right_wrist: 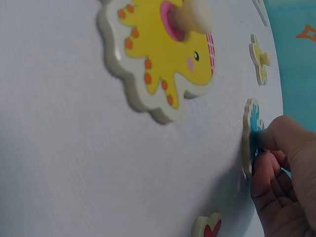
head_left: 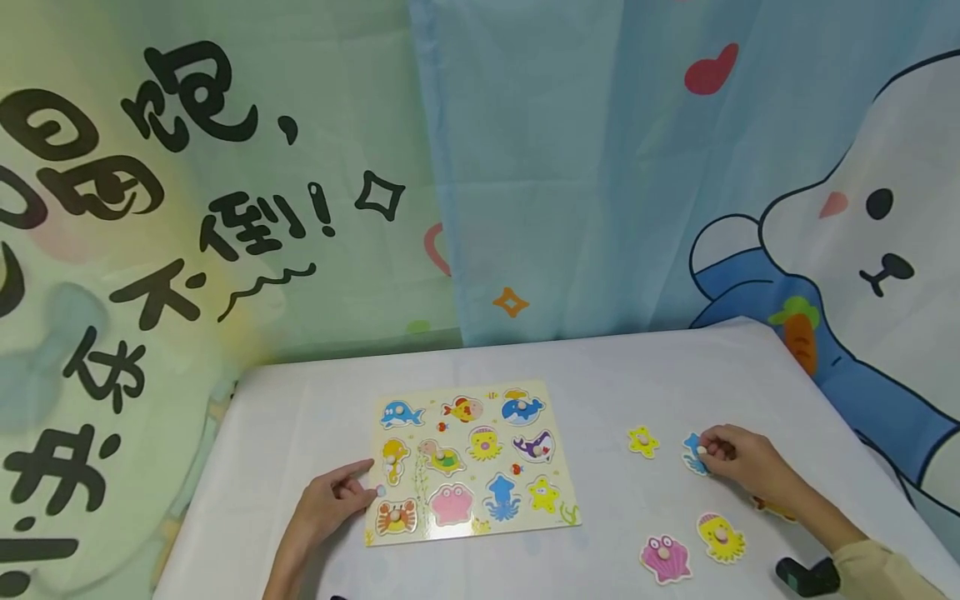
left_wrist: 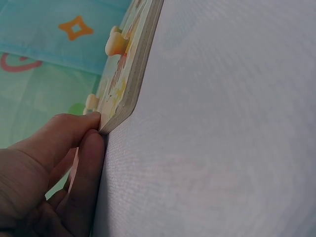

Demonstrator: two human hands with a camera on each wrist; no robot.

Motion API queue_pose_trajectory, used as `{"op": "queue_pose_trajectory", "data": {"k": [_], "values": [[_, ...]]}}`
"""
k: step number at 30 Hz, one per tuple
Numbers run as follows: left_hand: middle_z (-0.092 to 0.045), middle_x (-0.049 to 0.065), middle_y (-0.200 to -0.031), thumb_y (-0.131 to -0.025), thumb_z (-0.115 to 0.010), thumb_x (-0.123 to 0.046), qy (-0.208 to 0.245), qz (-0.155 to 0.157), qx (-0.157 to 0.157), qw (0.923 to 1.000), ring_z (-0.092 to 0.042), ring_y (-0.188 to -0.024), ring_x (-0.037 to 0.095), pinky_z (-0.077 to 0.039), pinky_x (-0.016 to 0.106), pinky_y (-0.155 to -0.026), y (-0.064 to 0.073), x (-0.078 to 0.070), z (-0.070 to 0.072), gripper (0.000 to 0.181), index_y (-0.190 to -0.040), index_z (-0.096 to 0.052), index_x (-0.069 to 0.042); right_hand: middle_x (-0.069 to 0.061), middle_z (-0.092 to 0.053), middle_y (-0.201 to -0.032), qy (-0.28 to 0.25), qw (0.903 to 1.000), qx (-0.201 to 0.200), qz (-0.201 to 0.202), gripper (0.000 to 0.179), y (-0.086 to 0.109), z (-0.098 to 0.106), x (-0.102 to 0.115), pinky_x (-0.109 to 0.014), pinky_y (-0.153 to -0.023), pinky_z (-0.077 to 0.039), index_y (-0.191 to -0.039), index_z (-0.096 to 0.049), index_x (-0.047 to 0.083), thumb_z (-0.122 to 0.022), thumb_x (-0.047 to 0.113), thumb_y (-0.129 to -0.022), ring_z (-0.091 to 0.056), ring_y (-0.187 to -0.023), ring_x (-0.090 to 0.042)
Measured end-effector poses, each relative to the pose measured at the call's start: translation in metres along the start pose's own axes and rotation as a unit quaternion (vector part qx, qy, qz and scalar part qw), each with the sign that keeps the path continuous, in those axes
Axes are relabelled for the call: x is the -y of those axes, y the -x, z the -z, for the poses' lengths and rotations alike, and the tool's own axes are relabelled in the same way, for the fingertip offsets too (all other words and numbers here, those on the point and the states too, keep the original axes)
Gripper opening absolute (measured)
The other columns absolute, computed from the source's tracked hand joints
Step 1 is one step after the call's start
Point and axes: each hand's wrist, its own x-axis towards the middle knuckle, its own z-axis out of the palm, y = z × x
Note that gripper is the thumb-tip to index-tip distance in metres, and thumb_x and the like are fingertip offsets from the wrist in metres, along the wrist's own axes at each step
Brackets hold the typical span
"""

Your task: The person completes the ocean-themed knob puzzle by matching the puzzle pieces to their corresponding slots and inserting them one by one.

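Observation:
A sea-animal puzzle board [head_left: 487,535] lies on the white table. My left hand [head_left: 327,506] pinches its left edge; in the left wrist view the thumb and a finger of the left hand [left_wrist: 64,163] meet at the board's corner [left_wrist: 127,103]. My right hand [head_left: 750,457] pinches the knob of a blue squid puzzle piece [head_left: 692,458]. The right wrist view has the squid piece [right_wrist: 248,133] at the right hand's [right_wrist: 289,173] fingertips, close to the cloth; whether it is raised cannot be told. Several knobbed pieces, including a crab [head_left: 396,517], sit in the board.
Around my right hand lie a yellow star piece [head_left: 642,442], a yellow octopus piece [head_left: 722,538] and a pink shell-shaped piece [head_left: 666,559]. Another piece [head_left: 774,510] is partly hidden under the right forearm. A dark object [head_left: 806,577] is by the sleeve. Printed curtains [head_left: 540,167] hang behind the table.

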Motion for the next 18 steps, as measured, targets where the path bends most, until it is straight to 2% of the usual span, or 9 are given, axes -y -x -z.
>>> {"op": "queue_pose_trajectory", "data": {"k": [5,8,11,18], "values": [[-0.059,-0.001,-0.073,-0.077,-0.081,-0.02,0.002,-0.002,-0.003,1.0,-0.051,-0.065,0.011,-0.039,0.02,-0.058,0.0,-0.002,0.001,0.049,-0.123,-0.067,-0.013,-0.001,-0.056,-0.081,0.012,0.9998,-0.004,-0.011,0.024,-0.001,0.002,0.006,-0.015,-0.061,-0.044,-0.102,-0.065,-0.002,-0.072,0.007,-0.081,-0.045,-0.072,-0.004],[-0.06,-0.001,-0.074,-0.077,-0.081,-0.02,0.003,-0.007,-0.002,1.0,-0.051,-0.065,0.011,-0.039,0.02,-0.058,0.0,-0.003,0.002,0.05,-0.124,-0.067,-0.012,-0.001,-0.056,-0.081,0.01,0.9998,-0.013,-0.013,0.024,-0.003,0.006,0.022,-0.014,-0.061,-0.044,-0.102,-0.065,-0.002,-0.072,0.007,-0.081,-0.045,-0.072,-0.006],[-0.06,-0.001,-0.074,-0.076,-0.081,-0.021,0.004,-0.005,-0.002,1.0,-0.052,-0.065,0.011,-0.039,0.02,-0.059,0.0,-0.003,0.002,0.05,-0.124,-0.067,-0.013,-0.002,-0.056,-0.081,0.002,0.9999,-0.015,-0.006,0.022,-0.004,0.006,0.05,-0.015,-0.061,-0.044,-0.1,-0.065,-0.002,-0.071,0.007,-0.08,-0.047,-0.073,-0.01],[-0.06,-0.001,-0.073,-0.077,-0.081,-0.02,0.006,0.001,0.001,1.0,-0.052,-0.064,0.011,-0.039,0.02,-0.058,-0.001,0.0,0.0,0.05,-0.124,-0.067,-0.013,0.003,-0.055,-0.076,-0.022,0.9974,-0.016,0.067,0.013,-0.007,-0.012,0.131,-0.017,-0.059,-0.042,-0.087,-0.067,0.005,-0.071,0.002,-0.075,-0.045,-0.068,-0.002]]}}
